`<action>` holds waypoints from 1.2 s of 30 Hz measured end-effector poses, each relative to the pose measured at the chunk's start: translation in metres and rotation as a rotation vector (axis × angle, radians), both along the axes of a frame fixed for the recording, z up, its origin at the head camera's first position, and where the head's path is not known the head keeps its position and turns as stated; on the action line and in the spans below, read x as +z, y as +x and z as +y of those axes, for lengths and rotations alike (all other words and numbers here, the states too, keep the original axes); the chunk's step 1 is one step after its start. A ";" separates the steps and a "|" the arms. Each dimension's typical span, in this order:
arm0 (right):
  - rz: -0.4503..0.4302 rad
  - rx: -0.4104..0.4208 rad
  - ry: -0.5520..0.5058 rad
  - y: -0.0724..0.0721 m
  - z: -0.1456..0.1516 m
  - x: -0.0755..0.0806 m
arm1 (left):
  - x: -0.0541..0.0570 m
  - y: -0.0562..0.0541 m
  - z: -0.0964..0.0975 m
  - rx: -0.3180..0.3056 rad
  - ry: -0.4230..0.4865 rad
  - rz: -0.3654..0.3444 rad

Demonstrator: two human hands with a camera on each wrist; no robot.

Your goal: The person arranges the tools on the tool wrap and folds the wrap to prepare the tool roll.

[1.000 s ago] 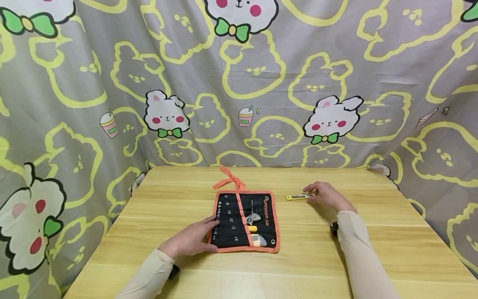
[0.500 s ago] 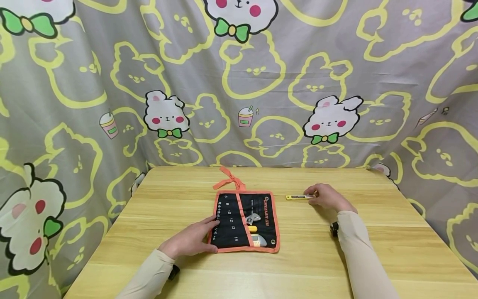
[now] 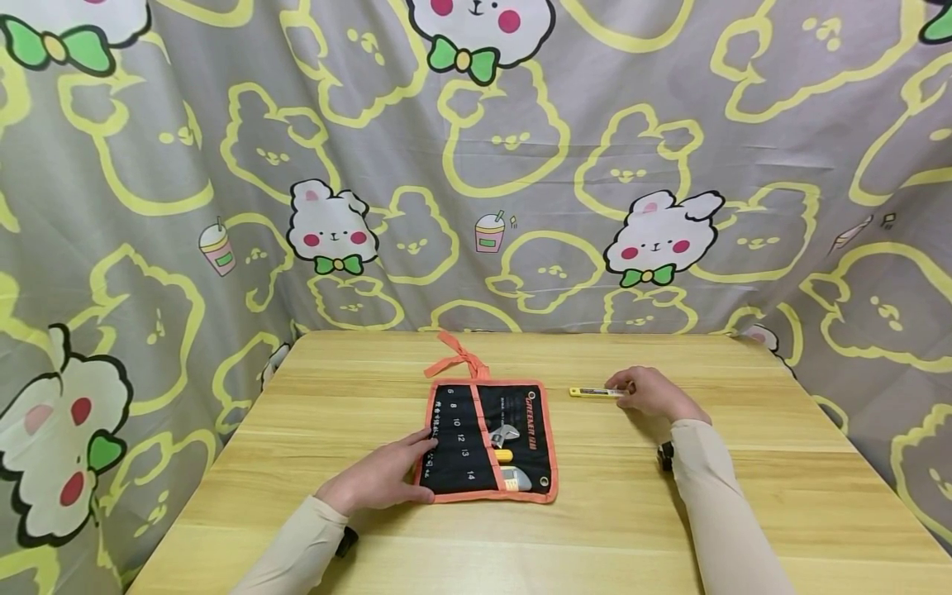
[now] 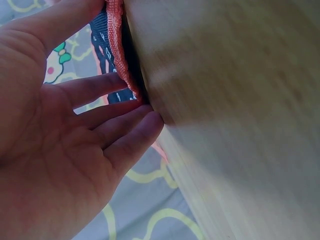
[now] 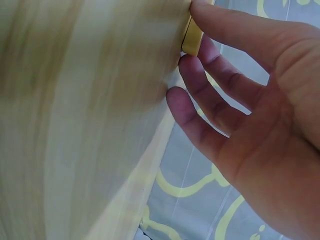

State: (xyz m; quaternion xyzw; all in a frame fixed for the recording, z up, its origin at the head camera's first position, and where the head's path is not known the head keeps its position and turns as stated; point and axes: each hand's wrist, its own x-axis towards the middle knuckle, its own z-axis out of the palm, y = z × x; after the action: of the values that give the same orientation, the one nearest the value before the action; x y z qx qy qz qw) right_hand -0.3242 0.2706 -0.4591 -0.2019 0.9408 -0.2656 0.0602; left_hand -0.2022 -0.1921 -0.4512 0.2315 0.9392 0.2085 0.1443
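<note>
A black tool pouch [image 3: 449, 450] with orange trim lies unrolled mid-table. My left hand [image 3: 383, 475] rests at its left edge, fingers fairly straight; the left wrist view shows the fingertips touching the orange-trimmed edge [image 4: 117, 45]. Out of the pouch's pockets poke an adjustable wrench head [image 3: 506, 435], a yellow handle end [image 3: 502, 455] and a grey rounded tool end [image 3: 516, 478]. To the pouch's right, my right hand [image 3: 654, 392] pinches the right end of a slim yellow case [image 3: 587, 392] with a printed label, between thumb and fingers. That case's right end is hidden by the fingers.
Orange tie straps [image 3: 463, 357] trail from the pouch's far edge. The wooden table [image 3: 595, 529] runs back to a grey patterned curtain [image 3: 513, 273], which also hangs at both sides.
The right hand's fingers have shifted very slightly at the yellow case's right end. The left hand and the pouch have stayed in place.
</note>
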 end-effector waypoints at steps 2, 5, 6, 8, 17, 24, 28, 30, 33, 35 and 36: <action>-0.006 -0.004 -0.005 0.000 0.000 0.000 | 0.000 0.000 0.000 0.001 -0.005 0.001; -0.016 -0.005 -0.010 0.000 0.000 0.000 | 0.000 0.000 0.000 0.004 -0.005 -0.001; -0.016 -0.006 -0.009 0.000 0.000 0.000 | 0.000 0.000 0.000 0.004 -0.003 -0.001; -0.013 -0.005 -0.005 0.000 0.000 0.000 | 0.001 0.001 0.001 0.003 0.001 -0.001; 0.023 0.026 0.016 0.001 -0.001 0.001 | 0.001 0.002 0.001 0.003 0.010 -0.005; 0.048 0.035 0.011 0.000 -0.001 0.002 | 0.001 0.001 0.001 0.002 0.006 -0.005; 0.048 0.025 0.020 0.000 -0.002 0.005 | 0.002 0.002 0.001 0.004 0.007 -0.004; 0.060 0.031 0.018 0.000 -0.002 0.006 | 0.002 0.002 0.001 0.005 0.008 -0.006; 0.098 0.040 0.010 0.001 -0.002 0.009 | 0.002 0.002 0.001 0.004 0.009 -0.004; 0.133 0.059 0.002 0.001 -0.002 0.011 | 0.002 0.002 0.001 0.001 0.010 -0.002; 0.146 0.061 -0.003 0.001 -0.003 0.012 | 0.002 0.002 0.001 -0.001 0.011 -0.001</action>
State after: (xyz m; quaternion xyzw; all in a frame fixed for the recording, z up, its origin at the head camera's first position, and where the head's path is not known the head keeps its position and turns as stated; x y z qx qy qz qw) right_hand -0.3231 0.2678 -0.4469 -0.2495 0.9356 -0.2497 -0.0010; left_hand -0.1997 -0.1911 -0.4489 0.2326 0.9379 0.2137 0.1437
